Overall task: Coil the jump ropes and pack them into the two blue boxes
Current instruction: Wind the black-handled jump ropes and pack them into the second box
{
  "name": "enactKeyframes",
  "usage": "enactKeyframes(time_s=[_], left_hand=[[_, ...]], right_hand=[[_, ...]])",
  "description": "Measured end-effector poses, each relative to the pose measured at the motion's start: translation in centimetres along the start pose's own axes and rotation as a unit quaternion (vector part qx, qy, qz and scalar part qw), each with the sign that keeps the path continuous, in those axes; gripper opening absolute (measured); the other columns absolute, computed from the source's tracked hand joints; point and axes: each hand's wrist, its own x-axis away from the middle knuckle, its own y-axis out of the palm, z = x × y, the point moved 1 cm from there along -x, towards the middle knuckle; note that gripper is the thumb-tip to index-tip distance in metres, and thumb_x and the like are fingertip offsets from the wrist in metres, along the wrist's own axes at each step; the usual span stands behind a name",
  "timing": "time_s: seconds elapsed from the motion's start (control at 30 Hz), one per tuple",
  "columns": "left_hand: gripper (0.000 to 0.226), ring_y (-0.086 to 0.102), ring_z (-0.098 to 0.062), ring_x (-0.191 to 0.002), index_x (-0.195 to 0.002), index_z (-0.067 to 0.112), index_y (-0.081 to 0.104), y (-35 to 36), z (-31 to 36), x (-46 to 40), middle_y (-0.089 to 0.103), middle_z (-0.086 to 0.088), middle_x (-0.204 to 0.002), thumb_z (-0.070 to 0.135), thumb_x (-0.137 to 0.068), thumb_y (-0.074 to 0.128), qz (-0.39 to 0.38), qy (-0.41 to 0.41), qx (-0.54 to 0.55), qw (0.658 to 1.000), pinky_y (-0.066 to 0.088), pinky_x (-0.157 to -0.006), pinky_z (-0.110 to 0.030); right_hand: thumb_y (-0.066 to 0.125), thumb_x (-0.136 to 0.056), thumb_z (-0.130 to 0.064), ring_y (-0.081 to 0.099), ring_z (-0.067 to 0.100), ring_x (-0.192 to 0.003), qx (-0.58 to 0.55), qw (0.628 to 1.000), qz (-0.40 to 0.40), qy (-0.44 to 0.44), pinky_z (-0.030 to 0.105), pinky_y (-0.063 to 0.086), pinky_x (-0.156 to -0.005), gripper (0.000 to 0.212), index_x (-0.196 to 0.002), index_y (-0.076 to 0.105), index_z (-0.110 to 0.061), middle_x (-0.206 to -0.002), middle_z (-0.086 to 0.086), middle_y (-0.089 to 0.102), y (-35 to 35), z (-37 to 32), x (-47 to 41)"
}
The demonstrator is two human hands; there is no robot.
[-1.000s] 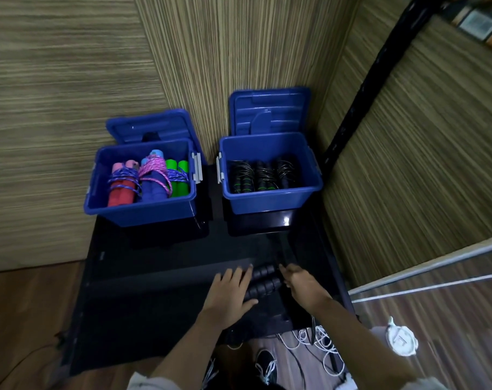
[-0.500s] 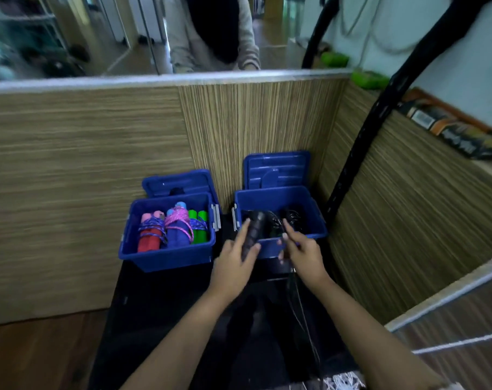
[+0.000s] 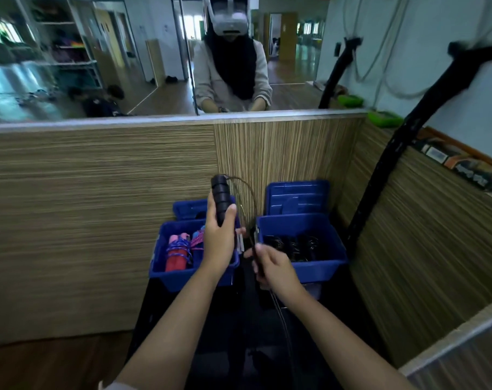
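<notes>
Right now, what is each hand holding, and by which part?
The left hand grips the black jump rope handles at their lower end, upright. The right hand pinches that rope's thin cord below them.

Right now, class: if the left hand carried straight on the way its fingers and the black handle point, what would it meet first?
The left hand holds the black handle upright, pointing up and away. Nothing lies directly ahead; the wood-grain partition behind the boxes would probably come first, though depth is unclear.
</notes>
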Motion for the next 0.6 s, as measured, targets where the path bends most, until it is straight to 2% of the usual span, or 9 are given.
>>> enactKeyframes(time_s=[0.07, 0.13, 0.17, 0.2, 0.3, 0.33, 0.43, 0.53, 0.6], left_hand=[[0.06, 0.065, -0.02, -0.103, -0.149, 0.041, 0.021, -0.5, 0.3, -0.4, 0.055, 0.002, -0.131, 0.033, -0.098, 0.052, 0.018, 0.002, 0.014, 1.0, 0.054, -0.086, -0.045], [0.062, 0.054, -0.014, -0.119, -0.15, 0.036, 0.022, -0.9, 0.1, -0.6, 0.046, 0.005, -0.143, 0.033, -0.097, 0.053, 0.022, 0.011, 0.014, 1.0, 0.05, -0.095, -0.031], [0.062, 0.054, -0.011, -0.116, -0.15, 0.035, 0.022, -0.9, 0.1, -0.5, 0.043, 0.008, -0.145, 0.032, -0.097, 0.054, 0.018, 0.013, 0.009, 1.0, 0.052, -0.087, -0.023], [0.062, 0.059, -0.011, -0.11, -0.151, 0.036, 0.022, -1.0, 0.1, -0.3, 0.043, 0.01, -0.143, 0.031, -0.097, 0.053, 0.014, 0.008, 0.011, 1.0, 0.055, -0.077, -0.02], [0.062, 0.071, -0.03, -0.084, -0.149, 0.043, 0.022, -1.3, -0.4, -0.2, 0.056, 0.005, -0.122, 0.033, -0.097, 0.054, -0.011, -0.049, 0.033, 0.998, 0.061, -0.063, -0.044], [0.06, 0.07, -0.032, -0.078, -0.148, 0.043, 0.025, -1.3, -0.3, -0.2, 0.059, 0.001, -0.114, 0.032, -0.097, 0.055, -0.013, -0.066, 0.042, 0.997, 0.06, -0.061, -0.046], [0.058, 0.064, -0.032, -0.072, -0.145, 0.043, 0.033, -1.7, -0.7, -0.7, 0.063, -0.008, -0.103, 0.028, -0.095, 0.058, 0.005, -0.085, 0.061, 0.995, 0.054, -0.056, -0.038], [0.058, 0.05, -0.018, -0.049, -0.143, 0.044, 0.035, -3.1, -0.6, -1.7, 0.06, -0.01, -0.086, 0.024, -0.095, 0.059, 0.022, -0.06, 0.055, 0.996, 0.042, -0.038, -0.026], [0.06, 0.049, -0.017, -0.049, -0.144, 0.044, 0.034, -4.7, -0.2, -2.6, 0.059, -0.01, -0.086, 0.026, -0.093, 0.06, 0.037, -0.034, 0.036, 0.998, 0.04, -0.039, -0.026]], right_hand=[[0.037, -0.101, -0.03, 0.037, 0.012, -0.043, 0.018, 0.998, -0.049, 0.035, 0.022, 0.027, -0.043, 0.038, -0.087, 0.06, -0.004, -0.057, 0.001, 0.043, 0.5, 0.9, 0.4], [0.039, -0.101, -0.028, 0.039, 0.013, -0.042, 0.013, 0.995, -0.081, 0.051, 0.024, 0.032, -0.042, 0.036, -0.088, 0.061, -0.003, -0.056, 0.002, 0.045, 1.0, 1.2, 0.7], [0.04, -0.101, -0.027, 0.041, 0.013, -0.043, 0.014, 0.994, -0.089, 0.055, 0.024, 0.034, -0.042, 0.035, -0.089, 0.062, -0.003, -0.056, 0.002, 0.046, 1.2, 1.2, 0.7], [0.041, -0.101, -0.027, 0.042, 0.014, -0.043, 0.019, 0.994, -0.097, 0.055, 0.024, 0.035, -0.041, 0.034, -0.091, 0.063, -0.003, -0.055, 0.002, 0.046, 1.3, 1.1, 0.7], [0.042, -0.1, -0.028, 0.04, 0.014, -0.044, 0.046, 0.991, -0.119, 0.051, 0.022, 0.034, -0.04, 0.032, -0.09, 0.065, -0.007, -0.053, 0.001, 0.04, 1.8, 0.9, 1.0], [0.043, -0.1, -0.029, 0.037, 0.014, -0.043, 0.05, 0.99, -0.123, 0.053, 0.022, 0.031, -0.039, 0.032, -0.089, 0.064, -0.009, -0.052, 0.001, 0.037, 1.7, 1.0, 1.1], [0.045, -0.099, -0.032, 0.027, 0.01, -0.042, 0.042, 0.99, -0.121, 0.053, 0.022, 0.022, -0.042, 0.032, -0.085, 0.065, -0.011, -0.051, -0.003, 0.031, 1.2, 1.5, 1.5], [0.05, -0.096, -0.033, 0.037, 0.0, -0.045, 0.167, 0.98, -0.108, -0.009, 0.019, 0.031, -0.051, 0.024, -0.084, 0.067, -0.023, -0.048, -0.013, 0.043, -0.1, 2.1, 2.5], [0.051, -0.095, -0.033, 0.044, -0.003, -0.056, 0.222, 0.968, -0.108, -0.048, 0.018, 0.034, -0.057, 0.019, -0.088, 0.068, -0.027, -0.058, -0.01, 0.053, -1.5, 2.1, 3.4]])
